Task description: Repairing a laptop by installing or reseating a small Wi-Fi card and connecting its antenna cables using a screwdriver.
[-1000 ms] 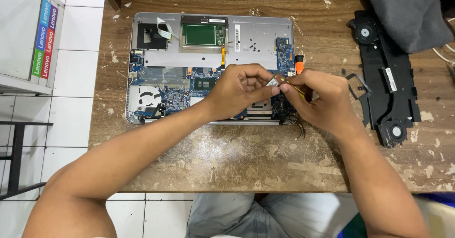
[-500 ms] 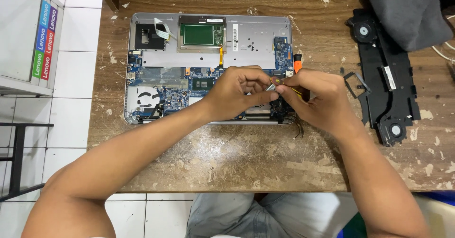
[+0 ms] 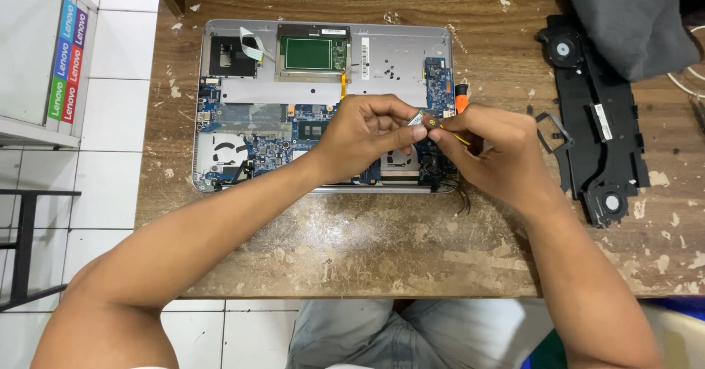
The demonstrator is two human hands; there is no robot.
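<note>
Over the opened silver laptop base (image 3: 323,105), left hand (image 3: 367,138) and right hand (image 3: 492,156) pinch a small green circuit card (image 3: 417,120); tugging risks tearing its thin wires.

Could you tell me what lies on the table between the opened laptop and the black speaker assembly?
In the head view, only an orange-handled tool and bare, paint-flecked wood.

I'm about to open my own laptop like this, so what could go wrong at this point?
The small green card, pinched between the left hand and right hand above the opened silver laptop, could slip and drop onto the exposed blue circuit board. The thin dark wires trailing over the laptop's front edge might snag or tear if pulled. Tiny dark screws lying loose on the silver panel could easily scatter.
</note>
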